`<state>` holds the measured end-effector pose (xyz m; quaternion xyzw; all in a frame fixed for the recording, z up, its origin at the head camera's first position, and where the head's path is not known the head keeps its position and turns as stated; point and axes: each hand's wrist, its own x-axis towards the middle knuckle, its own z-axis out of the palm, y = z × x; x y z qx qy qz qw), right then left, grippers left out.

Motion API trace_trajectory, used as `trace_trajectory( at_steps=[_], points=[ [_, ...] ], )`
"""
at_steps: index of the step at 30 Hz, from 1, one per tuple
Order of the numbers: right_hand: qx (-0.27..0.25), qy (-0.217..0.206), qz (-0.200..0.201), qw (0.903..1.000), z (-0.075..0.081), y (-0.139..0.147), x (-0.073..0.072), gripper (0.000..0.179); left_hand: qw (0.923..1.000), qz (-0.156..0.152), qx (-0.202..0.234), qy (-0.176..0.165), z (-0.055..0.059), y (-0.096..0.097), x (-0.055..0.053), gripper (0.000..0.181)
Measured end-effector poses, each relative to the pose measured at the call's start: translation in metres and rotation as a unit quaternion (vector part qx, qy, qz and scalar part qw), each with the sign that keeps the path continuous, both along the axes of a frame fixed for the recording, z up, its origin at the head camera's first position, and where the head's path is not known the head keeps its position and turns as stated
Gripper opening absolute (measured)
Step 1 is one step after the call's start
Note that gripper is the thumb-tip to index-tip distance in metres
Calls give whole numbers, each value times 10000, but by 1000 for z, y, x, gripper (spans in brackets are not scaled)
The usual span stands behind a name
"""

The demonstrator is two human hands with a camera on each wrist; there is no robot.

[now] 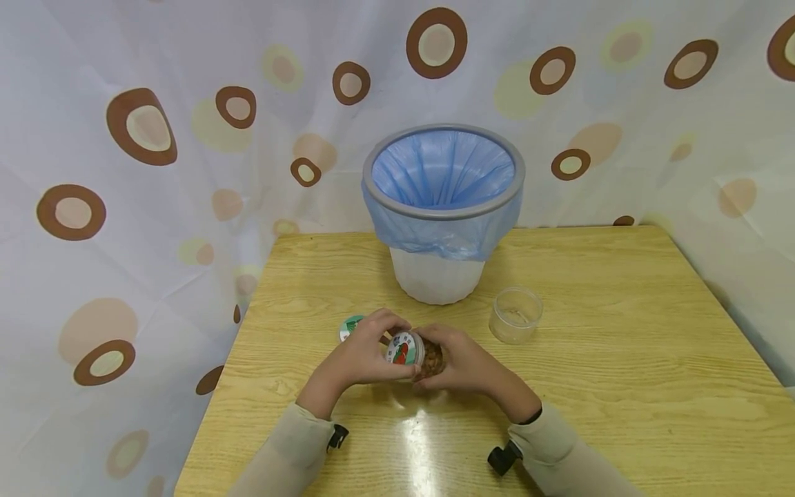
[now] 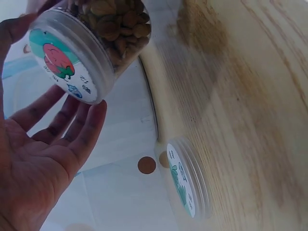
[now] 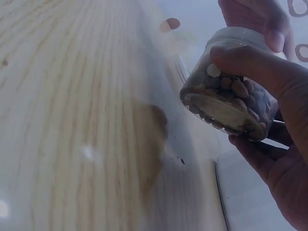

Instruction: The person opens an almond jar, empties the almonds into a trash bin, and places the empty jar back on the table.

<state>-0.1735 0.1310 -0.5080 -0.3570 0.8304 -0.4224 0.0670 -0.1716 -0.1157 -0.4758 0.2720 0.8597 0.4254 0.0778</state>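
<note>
A clear plastic jar (image 1: pixel 433 360) of brown nut-like pieces is held tilted above the table, its top facing left. My right hand (image 1: pixel 467 360) grips the jar body, thumb on one side and fingers on the other in the right wrist view. At the other end, my left hand (image 1: pixel 365 359) holds the rim of the lid (image 2: pixel 65 60), which bears a red fruit picture and sits on the jar. Just beyond the left hand, a second lid (image 1: pixel 350 326) with a green picture lies on the table, partly hidden by that hand in the head view.
Behind the hands stands a white waste bin (image 1: pixel 437 276) with a grey rim and blue liner bag (image 1: pixel 447 166). An uncovered clear round container (image 1: pixel 516 315) with small bits at its bottom stands right of it. A patterned cloth (image 1: pixel 205 55) hangs around the wooden table (image 1: pixel 621 345).
</note>
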Motion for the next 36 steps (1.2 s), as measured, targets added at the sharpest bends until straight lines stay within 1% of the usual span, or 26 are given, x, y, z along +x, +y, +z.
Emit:
trace_trajectory(
  at_steps=[4,8,11,14,18,21,28,31,36],
  points=[
    [-32,-73,-72,9999,2,3,-1,74,9998,-160,-90,31,0,0,-1,66],
    [-56,-6,-102,9999,2,4,-3,75,9991,-378,-174,42,0,-1,-2,74],
    [-76,9,-96,9999,0,6,-3,76,9985,-516,-204,2,-1,-2,-2,77],
    [-57,-80,-97,9999,0,7,-4,79,9977,-636,-214,11,-1,-2,-3,79],
    [-68,-109,-111,9999,2,7,-5,81,9967,-785,-190,88,0,-3,-4,84],
    [-140,-32,-83,9999,2,7,-5,80,9964,-822,-208,51,0,-3,-4,86],
    [-117,-41,-9,9999,-1,8,-5,80,9963,-801,-129,-281,0,-3,-1,85],
    [-80,-50,-23,10000,0,8,-4,81,9965,-789,-150,-252,0,-3,-1,85],
    [-45,-58,6,10000,2,9,-3,81,9961,-851,-249,-35,0,-3,-2,85]
  ],
)
